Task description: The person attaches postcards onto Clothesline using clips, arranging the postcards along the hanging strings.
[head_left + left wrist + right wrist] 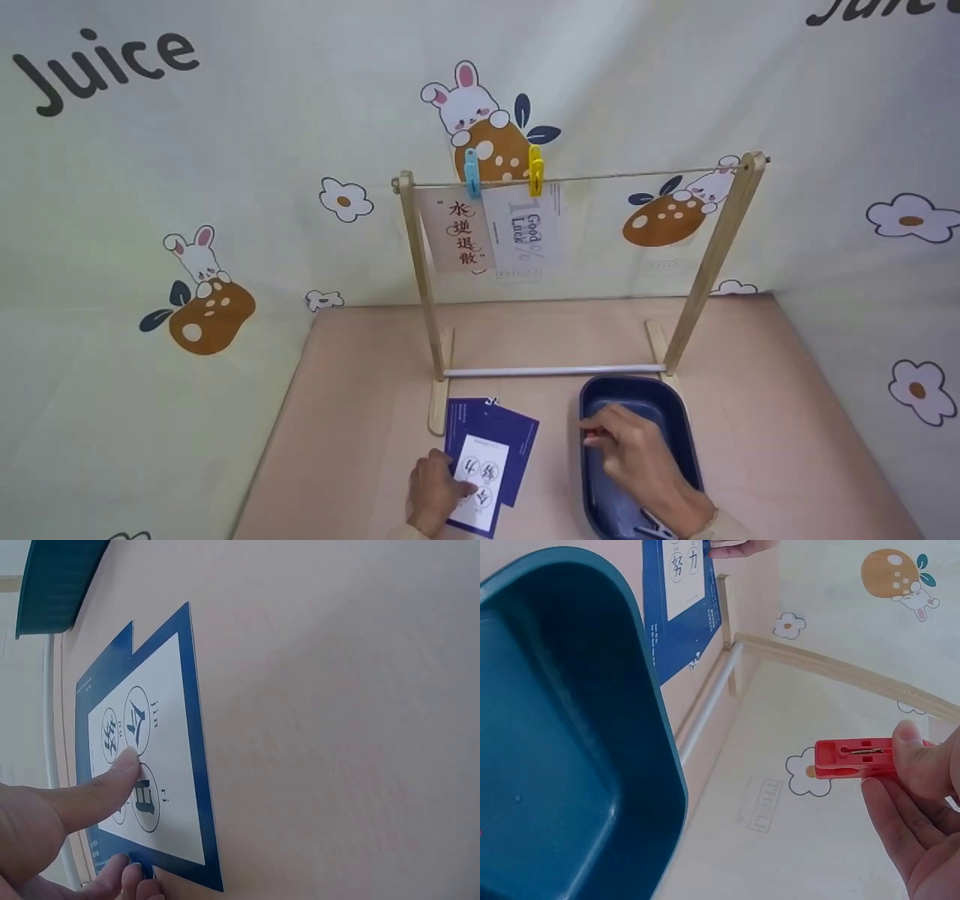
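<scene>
My left hand (pixel 436 486) is at the edge of a blue card (pixel 201 795) with a white panel of circled characters. Its thumb rests on the card's face and the other fingers are at the edge, pinching it. Another blue card (pixel 517 454) lies partly under this one. Over the dark blue tray (pixel 598 480), my right hand (pixel 641 454) pinches a red clothespin (pixel 855 758) between thumb and fingers. In the right wrist view the clothespin's closed end points away from the fingertips.
Behind stands a wooden frame (pixel 714 262) with a string (pixel 637 174) across its top. A blue clothespin (pixel 471 172) and a yellow clothespin (pixel 535 171) hold a pinkish card (pixel 454 240) and a white card (pixel 551 240) there. Another clothespin (pixel 654 527) lies in the tray.
</scene>
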Available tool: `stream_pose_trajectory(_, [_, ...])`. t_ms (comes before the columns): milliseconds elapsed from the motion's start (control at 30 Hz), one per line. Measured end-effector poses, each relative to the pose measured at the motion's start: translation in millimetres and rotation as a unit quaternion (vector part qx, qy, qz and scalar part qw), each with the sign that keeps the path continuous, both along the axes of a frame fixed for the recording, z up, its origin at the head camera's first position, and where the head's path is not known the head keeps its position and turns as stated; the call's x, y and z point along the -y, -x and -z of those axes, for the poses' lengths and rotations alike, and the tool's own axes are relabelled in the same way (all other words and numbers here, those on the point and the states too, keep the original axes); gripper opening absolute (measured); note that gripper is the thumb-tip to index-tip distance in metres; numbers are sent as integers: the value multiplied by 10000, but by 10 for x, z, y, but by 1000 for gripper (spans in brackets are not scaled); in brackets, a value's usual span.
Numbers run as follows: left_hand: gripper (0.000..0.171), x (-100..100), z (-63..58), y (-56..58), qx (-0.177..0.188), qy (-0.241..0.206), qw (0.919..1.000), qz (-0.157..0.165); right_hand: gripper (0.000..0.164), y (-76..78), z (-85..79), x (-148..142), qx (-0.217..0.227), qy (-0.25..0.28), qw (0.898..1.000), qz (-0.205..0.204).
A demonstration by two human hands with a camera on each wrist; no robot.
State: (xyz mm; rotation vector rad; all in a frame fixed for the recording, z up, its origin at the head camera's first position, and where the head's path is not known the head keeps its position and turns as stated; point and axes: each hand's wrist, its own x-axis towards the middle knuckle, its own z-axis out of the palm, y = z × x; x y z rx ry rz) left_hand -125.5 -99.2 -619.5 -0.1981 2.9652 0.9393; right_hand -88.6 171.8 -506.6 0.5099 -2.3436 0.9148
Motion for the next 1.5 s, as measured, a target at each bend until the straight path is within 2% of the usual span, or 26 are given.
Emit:
stream_pose_trajectory(100, [52,-11,11,19,-107,120,9999,-62,36,7,-1,-10,-120,42,9999,-43])
stream_pose_trajectory(233, [60,-26,14,30,60,126,9996,-249,35,5,-4,-17,-59,76,10000,-3])
stream_pose_trajectory(367, [63,-35,10,40,207,-39,9992,-350,34,2,-1,-25,2,46,10000,25])
stream_pose_trajectory(500, [59,-30,11,49,240,-199,9991,-302,34,6,15,-37,-36,21,10000,38])
stream_pose_trajectory(667, [52,37,104,-79,409,-252,9985,-270,34,-103,128,-23,174,0,9998,60])
stream_pose_trajectory(767, [50,65,118,-106,552,-269,9978,-261,32,-152,159,-21,331,-38,9994,18])
stream_pose_trajectory(867, [47,65,82,-55,596,-326,9974,-229,29,-139,131,-38,427,-79,9991,-5])
stream_pose_trajectory(1133, [44,24,-49,204,478,-567,9971,-174,23,-8,5,-130,395,-87,9992,-10])
stream_pose_trajectory(1300, [44,46,-24,183,687,-756,9944,-288,22,-42,43,-139,543,-101,9985,15])
stream_pose_trajectory(1500, [43,84,17,99,701,-768,9944,-174,21,-96,118,-118,671,-135,9976,136])
